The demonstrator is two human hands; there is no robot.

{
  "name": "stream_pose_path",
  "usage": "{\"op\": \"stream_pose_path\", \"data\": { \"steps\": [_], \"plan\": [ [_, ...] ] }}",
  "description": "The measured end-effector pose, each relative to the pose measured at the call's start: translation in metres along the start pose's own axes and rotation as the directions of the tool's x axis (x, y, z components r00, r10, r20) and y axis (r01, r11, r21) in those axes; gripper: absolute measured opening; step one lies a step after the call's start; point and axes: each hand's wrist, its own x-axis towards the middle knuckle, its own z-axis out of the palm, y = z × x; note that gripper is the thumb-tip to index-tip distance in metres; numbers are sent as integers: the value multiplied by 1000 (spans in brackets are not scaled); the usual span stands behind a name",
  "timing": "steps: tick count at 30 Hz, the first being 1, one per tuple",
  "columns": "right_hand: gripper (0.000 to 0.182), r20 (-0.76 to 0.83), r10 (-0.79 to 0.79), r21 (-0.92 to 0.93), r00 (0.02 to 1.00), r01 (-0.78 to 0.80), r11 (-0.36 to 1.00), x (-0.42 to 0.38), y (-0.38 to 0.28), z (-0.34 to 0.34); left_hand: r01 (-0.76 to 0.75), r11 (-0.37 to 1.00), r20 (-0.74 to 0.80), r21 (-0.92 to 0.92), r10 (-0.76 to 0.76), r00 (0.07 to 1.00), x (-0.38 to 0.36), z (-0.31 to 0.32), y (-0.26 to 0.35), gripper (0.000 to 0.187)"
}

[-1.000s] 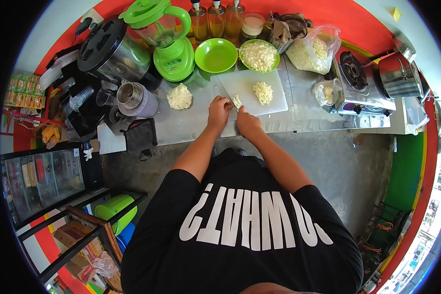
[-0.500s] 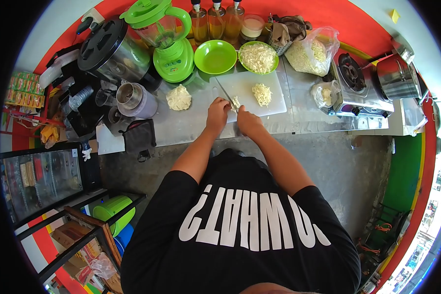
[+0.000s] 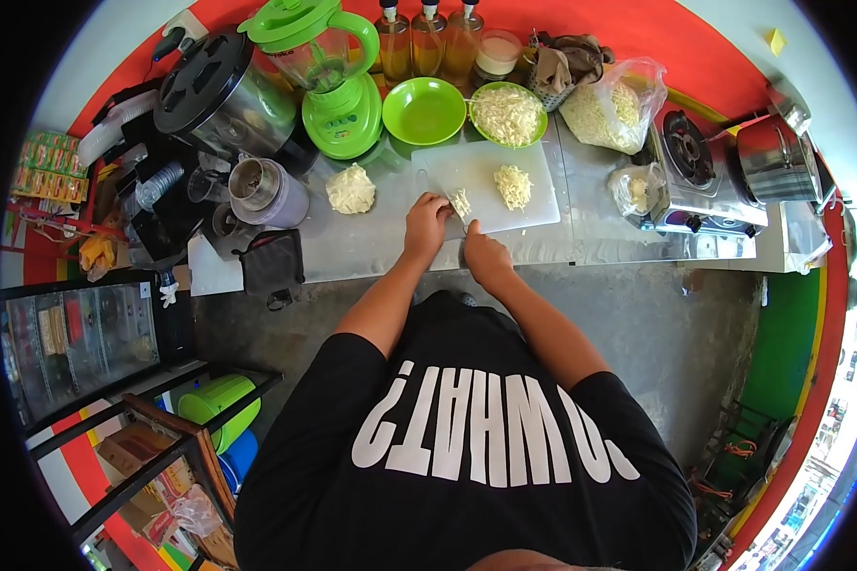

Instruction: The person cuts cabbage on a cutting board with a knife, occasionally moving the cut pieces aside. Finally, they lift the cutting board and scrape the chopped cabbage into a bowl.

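Observation:
My right hand [image 3: 487,253] is closed around the handle of a knife [image 3: 456,211], whose blade points up and left over the near left part of a white cutting board [image 3: 486,164]. By the blade lies a small bunch of pale cut strips [image 3: 461,202]. My left hand [image 3: 428,221] is at the board's left edge with fingers bent together near the blade; what they hold, if anything, is hidden. A larger heap of pale shreds [image 3: 513,187] sits on the board's right half. Left of the board, a pale, uneven lump of food [image 3: 350,189] rests on the metal counter.
Behind the board stand a green bowl [image 3: 424,111], a bowl heaped with pale shreds [image 3: 508,115] and a green blender [image 3: 342,114]. A plastic bag of shreds [image 3: 611,114] and a gas stove [image 3: 700,181] are to the right. A steel-topped container [image 3: 269,194] stands left.
The knife has turned so its blade lies lower beside the cut strips, which now show more fully. My left hand has drawn slightly away from them.

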Motion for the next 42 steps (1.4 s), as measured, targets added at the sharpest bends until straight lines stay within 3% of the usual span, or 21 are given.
{"op": "stream_pose_path", "data": {
  "steps": [7,13,19,24,34,37,42],
  "plan": [
    [33,52,-23,46,998,20,999,11,-12,-25,-16,1000,41,-27,17,999,-3,-6,-1,6],
    [31,110,-32,-21,993,35,999,-5,-8,-18,0,1000,12,7,0,1000,-4,-2,2,8],
    [26,0,-38,-24,999,38,999,-5,7,4,-30,999,-23,32,31,999,-3,-2,2,10],
    [42,39,-53,-38,998,55,998,6,7,-7,4,1000,14,6,-4,1000,3,-3,-1,9],
    [45,106,-21,2,994,21,1000,1,-9,-32,49,999,42,20,-49,998,2,-3,-1,9],
    [41,98,-18,6,995,17,1000,-4,-7,-16,49,998,23,32,-49,999,3,-1,-2,9],
    [25,-62,1,-15,998,-2,1000,1,-6,12,7,999,5,51,-7,1000,4,-3,-2,9]
  ]
}}
